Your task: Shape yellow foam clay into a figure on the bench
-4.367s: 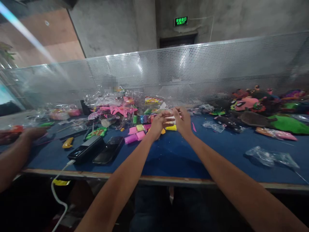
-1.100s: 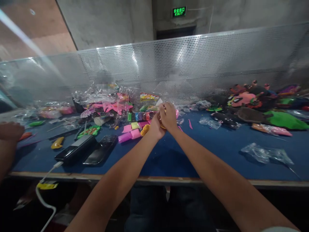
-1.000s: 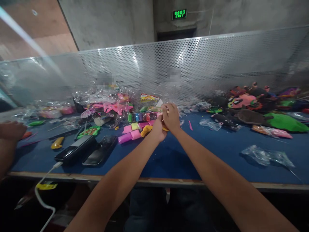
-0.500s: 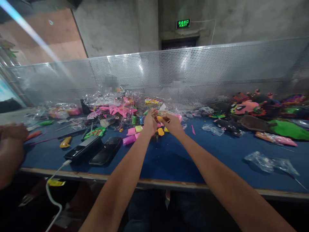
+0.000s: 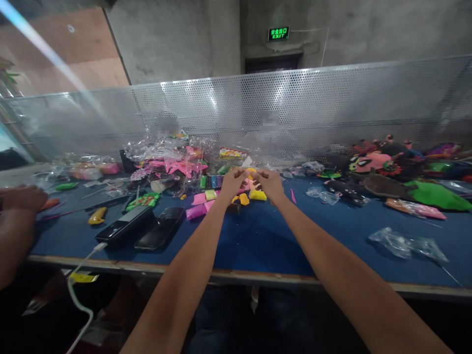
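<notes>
Between my two hands is a small yellow-orange piece of modelling clay [image 5: 251,172], pinched at the fingertips above the blue table. My left hand [image 5: 234,183] grips it from the left, and my right hand [image 5: 270,184] from the right; both are closed on it. Just below lie an orange lump of clay [image 5: 244,199] and a yellow block of clay [image 5: 257,195]. Pink and magenta clay packs [image 5: 196,211] rest to the left of my left wrist. Fingers partly hide the pink pieces behind.
A black phone [image 5: 161,228] and a black power bank [image 5: 125,227] with a white cable lie left. Clear plastic bags and a pink star-shaped piece [image 5: 180,167] pile up behind. Plush toys [image 5: 379,167] sit right. Another person's hand [image 5: 24,199] is at far left.
My hands have come level with each other, and the yellow-orange clay now shows between the fingertips. The right hand has turned slightly. The view has shifted a little.
</notes>
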`<state>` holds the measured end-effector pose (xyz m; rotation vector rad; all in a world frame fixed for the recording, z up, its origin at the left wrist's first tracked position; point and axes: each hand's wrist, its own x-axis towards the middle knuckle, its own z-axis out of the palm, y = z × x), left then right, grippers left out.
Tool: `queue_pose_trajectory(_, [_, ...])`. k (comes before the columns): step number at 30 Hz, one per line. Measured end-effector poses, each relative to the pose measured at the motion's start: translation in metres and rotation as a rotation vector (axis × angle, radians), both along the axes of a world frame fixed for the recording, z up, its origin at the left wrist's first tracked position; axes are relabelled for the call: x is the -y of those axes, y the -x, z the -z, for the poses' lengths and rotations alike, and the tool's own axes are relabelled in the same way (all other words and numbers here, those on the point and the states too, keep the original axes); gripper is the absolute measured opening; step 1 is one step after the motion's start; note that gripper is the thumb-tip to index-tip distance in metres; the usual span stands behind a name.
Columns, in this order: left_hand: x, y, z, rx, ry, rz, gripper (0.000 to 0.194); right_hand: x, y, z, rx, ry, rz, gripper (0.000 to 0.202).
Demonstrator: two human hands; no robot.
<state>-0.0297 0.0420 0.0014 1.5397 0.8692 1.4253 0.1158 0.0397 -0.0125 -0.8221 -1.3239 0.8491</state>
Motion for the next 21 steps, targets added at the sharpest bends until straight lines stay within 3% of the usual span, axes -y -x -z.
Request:
queue_pose_trajectory(3, [-0.002,0.000,0.000,0.025,-0.011,-0.032,0.025,-0.005,-0.001,0.006,0.024,0.007,-0.037,0.040])
queue_pose_trajectory(5, [-0.003,0.004,-0.002,0.143,0.016,-0.112,0.022,-0.008,0.000,0.014,0.134,-0.029,-0.062,0.037])
queue_pose_trajectory(10, [-0.005,0.022,-0.010,0.501,0.081,-0.252,0.023,-0.013,0.009,0.036,0.868,-0.382,-0.092,0.043])
queue_pose_trajectory(12, [-0.006,0.029,-0.014,0.583,0.082,-0.258,0.024,-0.014,0.016,0.041,1.036,-0.410,-0.066,0.048])
queue_pose_trajectory(16, [-0.006,0.037,-0.021,0.697,0.081,-0.254,0.021,-0.016,0.028,0.045,1.100,-0.436,-0.085,0.056])
queue_pose_trajectory(21, [-0.004,0.038,-0.022,0.730,0.084,-0.260,0.020,-0.015,0.038,0.045,1.082,-0.416,-0.050,0.044])
